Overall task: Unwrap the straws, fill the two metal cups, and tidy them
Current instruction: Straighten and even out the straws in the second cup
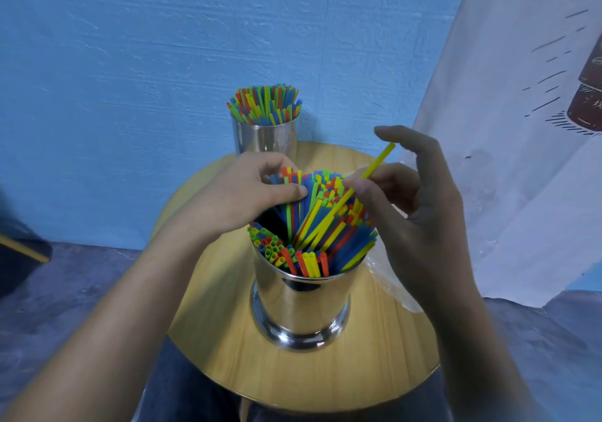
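Note:
A shiny metal cup (pixel 301 304) stands near me on the round wooden table (pixel 342 372), packed with several coloured straws (pixel 325 226) that lean in different directions. My left hand (pixel 241 196) grips a bunch of those straws at their tops, thumb pressed against them. My right hand (pixel 410 203) pinches a single yellow straw (pixel 378 160) between thumb and fingers; the straw slants down into the cup. A second metal cup (pixel 265 136) stands at the far edge of the table, full of upright straws (pixel 265 103).
A clear plastic wrapper (pixel 387 278) lies on the table to the right of the near cup, partly behind my right wrist. A blue wall (pixel 163 63) rises behind the table, and a white printed cloth (pixel 521 128) hangs at the right.

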`<move>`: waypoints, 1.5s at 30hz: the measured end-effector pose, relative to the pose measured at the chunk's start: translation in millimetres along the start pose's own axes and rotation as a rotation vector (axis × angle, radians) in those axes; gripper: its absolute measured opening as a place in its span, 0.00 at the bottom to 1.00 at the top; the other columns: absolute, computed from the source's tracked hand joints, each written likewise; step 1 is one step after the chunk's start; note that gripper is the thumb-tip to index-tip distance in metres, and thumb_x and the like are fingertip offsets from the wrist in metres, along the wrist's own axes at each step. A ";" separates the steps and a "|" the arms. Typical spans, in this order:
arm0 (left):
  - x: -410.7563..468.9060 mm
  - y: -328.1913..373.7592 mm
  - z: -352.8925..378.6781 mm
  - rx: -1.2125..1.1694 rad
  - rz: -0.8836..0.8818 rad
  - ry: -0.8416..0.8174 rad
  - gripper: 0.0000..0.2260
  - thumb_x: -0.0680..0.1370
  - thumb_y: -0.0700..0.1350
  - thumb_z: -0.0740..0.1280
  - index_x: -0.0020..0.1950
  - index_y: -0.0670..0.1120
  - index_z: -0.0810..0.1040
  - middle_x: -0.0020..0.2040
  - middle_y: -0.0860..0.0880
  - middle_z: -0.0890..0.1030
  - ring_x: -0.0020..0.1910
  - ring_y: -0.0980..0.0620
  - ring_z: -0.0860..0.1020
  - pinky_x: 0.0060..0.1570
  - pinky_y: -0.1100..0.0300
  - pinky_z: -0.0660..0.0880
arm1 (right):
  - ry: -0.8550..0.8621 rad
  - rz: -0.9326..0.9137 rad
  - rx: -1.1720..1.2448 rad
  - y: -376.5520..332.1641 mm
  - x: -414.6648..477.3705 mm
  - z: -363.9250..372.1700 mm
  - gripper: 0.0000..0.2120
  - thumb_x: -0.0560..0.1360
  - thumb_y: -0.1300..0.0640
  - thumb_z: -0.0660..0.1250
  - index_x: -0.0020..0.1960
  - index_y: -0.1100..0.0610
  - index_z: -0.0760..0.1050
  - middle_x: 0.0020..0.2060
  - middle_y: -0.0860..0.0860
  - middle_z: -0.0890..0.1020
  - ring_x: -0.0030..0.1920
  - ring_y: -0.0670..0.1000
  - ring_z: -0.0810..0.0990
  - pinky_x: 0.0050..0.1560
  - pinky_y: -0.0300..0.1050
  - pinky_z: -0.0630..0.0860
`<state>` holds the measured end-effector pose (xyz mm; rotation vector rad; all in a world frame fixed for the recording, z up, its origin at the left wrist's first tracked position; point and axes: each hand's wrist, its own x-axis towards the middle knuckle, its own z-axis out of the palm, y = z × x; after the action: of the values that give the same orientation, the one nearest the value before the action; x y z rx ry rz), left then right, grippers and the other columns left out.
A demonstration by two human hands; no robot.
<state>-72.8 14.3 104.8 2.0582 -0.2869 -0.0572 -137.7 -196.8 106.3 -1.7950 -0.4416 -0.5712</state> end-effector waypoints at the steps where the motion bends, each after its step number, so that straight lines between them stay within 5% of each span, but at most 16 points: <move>1: 0.0 0.3 0.2 0.001 0.003 -0.003 0.04 0.77 0.47 0.75 0.48 0.48 0.82 0.43 0.50 0.87 0.44 0.49 0.86 0.51 0.44 0.83 | -0.011 -0.006 -0.024 1.4 0.1 -0.5 0.18 0.79 0.60 0.72 0.64 0.44 0.73 0.42 0.49 0.84 0.46 0.50 0.85 0.49 0.45 0.81; 7: 1.4 -1.1 0.4 0.005 0.025 0.000 0.05 0.77 0.47 0.75 0.47 0.47 0.83 0.43 0.49 0.87 0.45 0.48 0.86 0.51 0.44 0.83 | -0.042 -0.030 -0.173 5.8 0.8 -1.0 0.10 0.80 0.52 0.67 0.56 0.38 0.79 0.46 0.41 0.84 0.53 0.47 0.83 0.53 0.46 0.81; 12: 2.3 1.8 0.0 -0.069 0.076 0.028 0.04 0.77 0.45 0.74 0.46 0.46 0.82 0.40 0.52 0.84 0.39 0.59 0.81 0.44 0.64 0.77 | -0.109 -0.034 -0.228 5.9 -1.3 -1.0 0.09 0.80 0.51 0.67 0.55 0.37 0.80 0.46 0.39 0.83 0.54 0.48 0.82 0.53 0.53 0.79; 16: 3.0 8.9 -1.3 -0.194 0.174 0.088 0.04 0.79 0.42 0.72 0.44 0.48 0.80 0.40 0.50 0.79 0.40 0.59 0.76 0.44 0.68 0.73 | -0.131 -0.027 -0.225 8.3 -1.2 -1.3 0.03 0.77 0.50 0.72 0.48 0.43 0.79 0.45 0.39 0.82 0.54 0.47 0.81 0.53 0.49 0.78; 24: 6.6 9.9 -13.9 -0.612 0.251 0.482 0.06 0.80 0.41 0.69 0.55 0.51 0.80 0.42 0.51 0.84 0.37 0.54 0.78 0.37 0.63 0.73 | -0.191 -0.110 -0.299 15.5 -2.9 -3.2 0.03 0.79 0.51 0.73 0.47 0.48 0.84 0.47 0.39 0.84 0.57 0.48 0.79 0.55 0.52 0.76; 29: 3.0 8.1 -24.9 -0.768 0.298 0.679 0.05 0.83 0.42 0.66 0.57 0.50 0.77 0.44 0.52 0.82 0.39 0.53 0.80 0.38 0.63 0.73 | -0.141 -0.087 -0.291 14.9 -2.0 -2.4 0.03 0.79 0.51 0.71 0.49 0.46 0.83 0.46 0.37 0.83 0.56 0.46 0.79 0.54 0.44 0.75; 36: -2.0 4.1 -13.8 -0.949 0.171 0.600 0.03 0.83 0.42 0.67 0.51 0.49 0.75 0.43 0.52 0.83 0.38 0.54 0.81 0.39 0.63 0.78 | -0.061 0.011 -0.207 13.7 0.0 0.7 0.10 0.79 0.48 0.68 0.59 0.39 0.78 0.49 0.38 0.83 0.58 0.47 0.81 0.58 0.57 0.78; 42: -3.9 -2.1 -2.4 -0.773 0.047 0.548 0.04 0.81 0.43 0.70 0.47 0.49 0.77 0.42 0.50 0.85 0.37 0.53 0.81 0.39 0.62 0.78 | 0.021 0.012 0.043 5.8 1.4 -5.5 0.08 0.79 0.60 0.71 0.52 0.47 0.81 0.44 0.48 0.87 0.51 0.47 0.86 0.50 0.39 0.79; 45: -4.9 -6.2 -0.2 -0.555 0.027 0.479 0.05 0.80 0.46 0.71 0.45 0.50 0.78 0.40 0.52 0.85 0.39 0.54 0.80 0.41 0.63 0.77 | 0.120 0.036 0.217 -0.2 3.6 -7.3 0.05 0.77 0.60 0.72 0.51 0.53 0.81 0.42 0.50 0.88 0.47 0.48 0.86 0.50 0.42 0.80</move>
<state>-76.4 18.5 99.2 1.4589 0.0058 0.3345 -136.1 -203.7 110.3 -1.5498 -0.3740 -0.5797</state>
